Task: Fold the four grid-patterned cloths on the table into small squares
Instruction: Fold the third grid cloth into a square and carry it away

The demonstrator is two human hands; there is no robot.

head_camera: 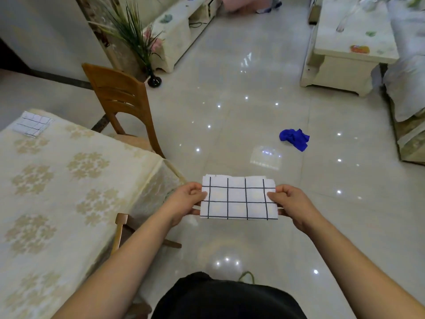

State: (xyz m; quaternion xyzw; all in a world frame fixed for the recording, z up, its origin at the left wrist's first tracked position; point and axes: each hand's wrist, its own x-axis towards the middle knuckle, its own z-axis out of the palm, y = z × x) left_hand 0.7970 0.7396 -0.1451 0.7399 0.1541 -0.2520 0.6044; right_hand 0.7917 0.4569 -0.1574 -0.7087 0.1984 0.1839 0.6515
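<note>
A white grid-patterned cloth (238, 198), folded into a rectangle, is held flat in the air above the shiny floor (230, 111), just beside the table (57, 180). The left hand (184, 201) pinches its left edge and the right hand (292, 203) pinches its right edge, fingers curled. Another folded cloth (32, 124) lies at the far corner of the table. No writing can be read.

No legible text, label, brand, number or sign appears anywhere in the frame; printed surfaces show only patterns and grid lines.
</note>
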